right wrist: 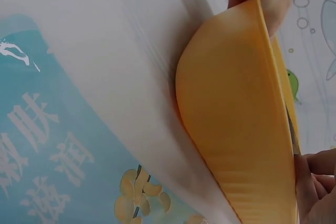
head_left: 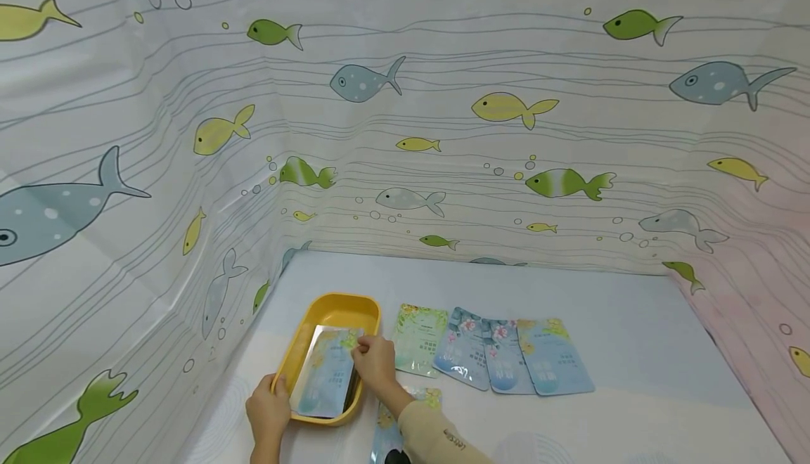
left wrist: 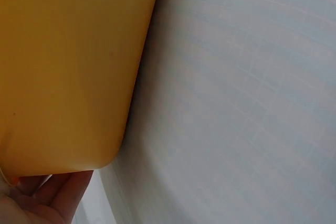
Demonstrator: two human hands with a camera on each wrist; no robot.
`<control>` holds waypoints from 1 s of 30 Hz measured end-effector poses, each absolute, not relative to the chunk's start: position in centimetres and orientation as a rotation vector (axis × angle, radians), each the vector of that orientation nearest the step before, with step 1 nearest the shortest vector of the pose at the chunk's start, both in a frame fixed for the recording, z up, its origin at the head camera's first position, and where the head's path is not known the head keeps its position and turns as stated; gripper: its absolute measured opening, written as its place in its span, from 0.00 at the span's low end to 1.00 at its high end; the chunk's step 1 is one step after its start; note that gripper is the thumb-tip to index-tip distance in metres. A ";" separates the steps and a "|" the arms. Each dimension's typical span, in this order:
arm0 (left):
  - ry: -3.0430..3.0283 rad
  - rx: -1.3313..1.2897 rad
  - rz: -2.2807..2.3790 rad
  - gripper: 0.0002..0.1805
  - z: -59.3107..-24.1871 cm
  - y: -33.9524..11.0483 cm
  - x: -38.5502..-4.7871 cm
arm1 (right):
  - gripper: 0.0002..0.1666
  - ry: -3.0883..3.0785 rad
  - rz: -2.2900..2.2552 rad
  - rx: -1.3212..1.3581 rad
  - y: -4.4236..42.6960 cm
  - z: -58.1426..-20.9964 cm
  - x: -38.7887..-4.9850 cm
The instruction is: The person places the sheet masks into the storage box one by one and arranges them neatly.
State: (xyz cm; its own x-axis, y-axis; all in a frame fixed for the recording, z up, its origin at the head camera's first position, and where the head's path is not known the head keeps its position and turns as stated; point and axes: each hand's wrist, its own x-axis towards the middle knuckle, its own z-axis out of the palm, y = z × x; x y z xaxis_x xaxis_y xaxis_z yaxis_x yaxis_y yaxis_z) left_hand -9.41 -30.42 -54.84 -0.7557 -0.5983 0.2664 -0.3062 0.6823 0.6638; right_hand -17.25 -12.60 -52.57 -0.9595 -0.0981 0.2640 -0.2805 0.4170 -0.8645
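A yellow plastic tray [head_left: 342, 301] sits at the left of the table with flat sachets inside. The top one, a light blue face mask sachet [head_left: 329, 372], has yellow flowers near its upper corner. My left hand [head_left: 268, 408] grips the tray's near left rim; in the left wrist view, its fingers [left wrist: 68, 192] are at the tray's end. My right hand [head_left: 376, 365] reaches over the right rim and pinches the top sachet's upper right corner. In the right wrist view, the fingertips [right wrist: 321, 163] are partly hidden by the tray wall.
Right of the tray lie a green sachet [head_left: 420, 341] and three overlapping blue sachets [head_left: 557, 358]. Another sachet [head_left: 386, 436] lies near the front, partly under the right sleeve [head_left: 436, 432]. Fish-patterned sheeting [head_left: 443, 204] surrounds the white table [head_left: 645, 358] at the back and sides.
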 end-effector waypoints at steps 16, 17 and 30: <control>-2.430 0.715 -0.849 0.12 -55.1 -30.5 -9.5 | 0.09 -2.437 1.791 0.378 -11.8 -52.7 -16.8; -2.431 0.714 -0.850 0.12 -55.1 -30.5 -9.5 | 0.09 -2.415 1.812 0.393 -11.6 -52.7 -16.8; -2.455 0.752 -0.874 0.13 -55.0 -30.5 -9.6 | 0.07 -2.436 1.773 0.544 -7.4 -53.4 -16.0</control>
